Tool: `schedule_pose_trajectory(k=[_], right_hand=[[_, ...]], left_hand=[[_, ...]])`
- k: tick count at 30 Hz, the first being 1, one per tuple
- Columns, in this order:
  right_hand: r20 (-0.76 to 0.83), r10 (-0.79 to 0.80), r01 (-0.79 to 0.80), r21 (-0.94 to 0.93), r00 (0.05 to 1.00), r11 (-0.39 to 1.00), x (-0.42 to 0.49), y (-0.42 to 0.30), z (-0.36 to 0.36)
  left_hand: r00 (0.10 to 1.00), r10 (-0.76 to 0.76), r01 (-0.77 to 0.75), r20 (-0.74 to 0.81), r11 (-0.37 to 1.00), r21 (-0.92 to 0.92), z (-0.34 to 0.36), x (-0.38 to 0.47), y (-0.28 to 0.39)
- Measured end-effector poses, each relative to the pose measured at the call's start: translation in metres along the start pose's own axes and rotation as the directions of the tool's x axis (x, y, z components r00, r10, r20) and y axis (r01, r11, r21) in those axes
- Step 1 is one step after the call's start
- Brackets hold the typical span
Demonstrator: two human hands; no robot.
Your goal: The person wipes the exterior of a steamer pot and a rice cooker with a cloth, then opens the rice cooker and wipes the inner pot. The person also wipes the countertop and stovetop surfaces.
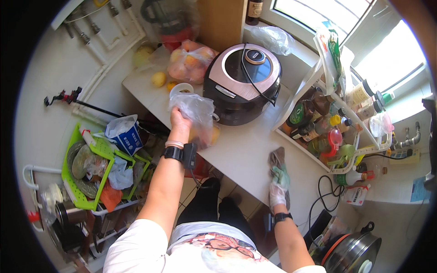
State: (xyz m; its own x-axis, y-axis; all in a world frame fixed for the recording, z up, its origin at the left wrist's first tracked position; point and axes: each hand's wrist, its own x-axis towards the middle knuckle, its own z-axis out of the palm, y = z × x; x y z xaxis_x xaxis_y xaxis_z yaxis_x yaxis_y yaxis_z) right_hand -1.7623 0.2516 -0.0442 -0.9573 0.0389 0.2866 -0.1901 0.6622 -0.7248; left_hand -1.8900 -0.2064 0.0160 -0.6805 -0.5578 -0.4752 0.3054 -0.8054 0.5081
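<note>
My left hand (180, 120) grips a translucent plastic bag (196, 107) at the counter's front edge. Yellowish round shapes, perhaps fruit, show through its lower part. Just beyond the bag is a white bowl (181, 89) with something dark inside, partly covered by the bag. My right hand (278, 192) appears to wear a thin clear plastic glove. It is on a grey-brown cloth (277, 156) lying on the white countertop (239, 150); a pale green patch shows by the fingers. A black and rose-gold rice cooker (242, 83) stands between and beyond my hands.
A bag of round fruit (191, 61) and a yellow fruit (158, 79) sit left of the cooker. At right, a white rack (302, 150) holds several bottles. A green basket (80, 201) stands lower left; a lidded pot (355, 254), lower right. A black cord (319, 198) curls nearby.
</note>
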Motion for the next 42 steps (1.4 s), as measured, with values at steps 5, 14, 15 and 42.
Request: schedule_pose_trajectory(k=[5, 14, 15, 42], right_hand=[[0.13, -0.081, 0.117, -0.293, 0.988, 0.949, 0.049, -0.023, 0.066], [0.474, -0.175, 0.293, -0.187, 0.863, 0.938, 0.111, -0.101, 0.099], [0.441, -0.249, 0.332, -0.123, 0.863, 0.935, 0.115, -0.106, 0.093], [0.978, -0.148, -0.987, 0.14, 0.15, -0.079, 0.127, -0.325, 0.382]], left_hand=[[0.999, -0.028, 0.028, 0.014, 1.0, 0.006, 0.018, 0.058, 0.01], [0.999, 0.039, -0.041, 0.033, 0.997, 0.063, 0.004, 0.086, 0.037], [0.996, 0.066, -0.068, 0.054, 0.997, 0.032, 0.003, 0.09, 0.047], [0.838, 0.167, -0.52, 0.52, 0.536, 0.665, 0.051, 0.253, 0.189]])
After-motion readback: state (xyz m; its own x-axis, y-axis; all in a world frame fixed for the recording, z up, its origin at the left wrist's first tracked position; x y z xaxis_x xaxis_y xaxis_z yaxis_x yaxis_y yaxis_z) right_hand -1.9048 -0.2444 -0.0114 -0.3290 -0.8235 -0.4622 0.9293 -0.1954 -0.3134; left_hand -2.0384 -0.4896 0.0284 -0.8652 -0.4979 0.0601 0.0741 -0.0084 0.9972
